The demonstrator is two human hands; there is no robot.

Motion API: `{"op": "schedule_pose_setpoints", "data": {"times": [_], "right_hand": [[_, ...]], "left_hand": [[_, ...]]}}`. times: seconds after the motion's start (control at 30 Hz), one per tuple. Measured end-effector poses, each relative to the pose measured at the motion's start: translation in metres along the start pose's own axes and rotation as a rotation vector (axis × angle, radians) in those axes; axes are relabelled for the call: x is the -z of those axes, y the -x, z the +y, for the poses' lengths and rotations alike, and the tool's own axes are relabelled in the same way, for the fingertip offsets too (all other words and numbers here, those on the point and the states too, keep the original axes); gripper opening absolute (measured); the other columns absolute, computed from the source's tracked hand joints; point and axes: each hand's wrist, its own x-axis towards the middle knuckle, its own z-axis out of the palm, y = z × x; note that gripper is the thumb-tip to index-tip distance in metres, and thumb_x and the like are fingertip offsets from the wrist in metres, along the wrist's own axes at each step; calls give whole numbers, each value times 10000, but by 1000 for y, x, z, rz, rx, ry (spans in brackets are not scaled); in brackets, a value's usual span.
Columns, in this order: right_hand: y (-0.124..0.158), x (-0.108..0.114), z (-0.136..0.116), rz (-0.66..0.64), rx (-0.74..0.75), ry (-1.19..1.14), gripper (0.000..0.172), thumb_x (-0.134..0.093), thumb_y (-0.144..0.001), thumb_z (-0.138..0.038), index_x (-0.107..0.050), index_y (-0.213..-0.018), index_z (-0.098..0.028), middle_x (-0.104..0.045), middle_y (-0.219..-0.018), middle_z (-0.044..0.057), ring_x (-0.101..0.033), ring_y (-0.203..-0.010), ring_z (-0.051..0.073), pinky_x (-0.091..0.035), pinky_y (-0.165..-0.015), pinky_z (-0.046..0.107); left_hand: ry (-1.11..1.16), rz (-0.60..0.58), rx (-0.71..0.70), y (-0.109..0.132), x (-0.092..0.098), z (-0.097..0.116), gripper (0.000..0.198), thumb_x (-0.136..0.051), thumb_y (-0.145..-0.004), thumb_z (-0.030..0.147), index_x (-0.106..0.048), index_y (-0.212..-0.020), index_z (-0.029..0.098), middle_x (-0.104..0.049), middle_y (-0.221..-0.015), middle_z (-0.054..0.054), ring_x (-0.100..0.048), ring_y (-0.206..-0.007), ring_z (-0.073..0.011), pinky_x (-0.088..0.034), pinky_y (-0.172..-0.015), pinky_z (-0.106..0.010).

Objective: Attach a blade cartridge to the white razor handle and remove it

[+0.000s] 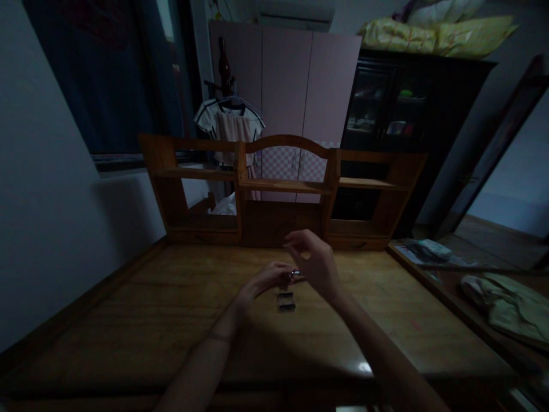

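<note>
My left hand [274, 274] is low over the wooden desk, fingers closed around a small shiny metal piece [295, 273] too dim to name. Raised higher and to the right is my right hand [315, 260]. Its thumb and fingertips come together in a pinch, and whatever they hold, if anything, does not show. Just below my left hand a small case-like object [286, 302] with dark edges and a paler middle lies on the desk [206, 286].
A wooden shelf unit [285, 186] stands along the desk's back edge. To the left is a wall [124, 212]; at the right, beyond the raised desk edge, lies a pale cloth [514, 306]. Wardrobes [285, 80] stand behind, and the room is dim.
</note>
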Motion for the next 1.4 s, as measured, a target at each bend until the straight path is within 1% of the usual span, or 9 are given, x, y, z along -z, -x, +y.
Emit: {"op": "schedule_pose_setpoints", "data": {"times": [0.13,0.27,0.57,0.7,0.8,0.93,1.03,1.13,1.4], "right_hand": [[8,29,92,-149,-60,312,200,-537,-869,-363,-635,-830,-192,-621,-781,45,-562,-678,154,-381,-617,233],[39,23,137,-346,-98,316,318,-600,-799,-467,-646,-986,-214,-641,-887,47,-544,-593,135,-376,-585,233],[62,9,129,-437,-196,66,245,-551,-846,-407,-672,-976,-238,-660,-838,25,-590,-709,161,-403,-629,222],[65,8,135,-330,-163,81,158,-529,-867,-308,-647,-939,-231,-647,-875,18,-583,-762,161,-401,-663,227],[65,12,145,-264,-172,115,139,-526,-868,-294,-621,-940,-224,-635,-841,13,-567,-720,154,-389,-631,225],[65,22,156,-207,-182,130,150,-507,-874,-319,-595,-903,-201,-615,-782,16,-543,-656,145,-368,-587,221],[66,26,161,-154,-171,122,181,-474,-886,-336,-578,-926,-193,-606,-769,18,-530,-629,140,-359,-573,222],[68,28,163,-110,-192,127,216,-454,-886,-362,-570,-950,-191,-599,-764,24,-528,-633,149,-360,-564,225],[76,29,165,-75,-200,104,261,-441,-874,-388,-571,-905,-164,-583,-699,28,-513,-586,149,-362,-546,231]], "left_hand": [[40,-109,21,-2,0,0,353,-704,-674,370,-670,-852,67,-645,-784,-117,-590,-669,-166,-445,-647,-282],[91,-102,8,-5,0,-4,359,-732,-652,357,-675,-840,56,-651,-767,-104,-587,-648,-153,-451,-662,-280],[66,38,-81,-10,-2,-7,381,-698,-683,412,-656,-859,76,-649,-749,-87,-596,-626,-151,-469,-618,-270],[-74,261,-179,-17,3,7,459,-607,-724,523,-627,-948,122,-664,-864,-98,-628,-732,-182,-474,-679,-284],[-349,481,-305,-5,16,27,415,-562,-745,518,-623,-913,144,-663,-841,-80,-618,-775,-188,-454,-707,-273],[-975,619,-173,41,35,32,267,-573,-735,415,-657,-847,187,-657,-793,-60,-597,-763,-213,-399,-696,-277],[-1112,593,11,84,39,13,312,-597,-699,415,-662,-893,178,-645,-802,-83,-582,-778,-242,-385,-703,-298],[-1141,556,-15,113,35,-7,302,-638,-651,399,-665,-852,175,-622,-907,-98,-559,-850,-255,-383,-734,-302],[-986,396,8,114,11,-8,467,-591,-650,223,-600,-1112,159,-573,-653,3,-549,-586,-155,-370,-533,-223]]}}
